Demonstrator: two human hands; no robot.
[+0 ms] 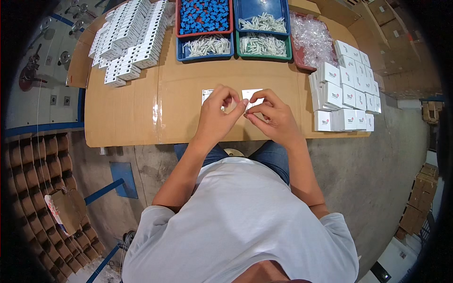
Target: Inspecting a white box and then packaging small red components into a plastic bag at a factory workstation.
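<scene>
My left hand (217,114) and my right hand (277,118) meet above the near part of the cardboard-covered table (122,113). The thumb and fingers of each are bent into a pinch, with the tips almost touching. Whatever lies between them is too small and too hidden to name. Behind the left fingers, a flat white piece with dark print (205,95) shows in part. Past the right fingers lies a small white box or card (250,94), partly covered by the hand.
Stacked white boxes stand at the far left (123,42) and at the right (348,89). Between them are a red tray of blue parts (204,34), blue (205,59) and green (264,58) trays of white pieces, and a red tray of clear plastic (306,68).
</scene>
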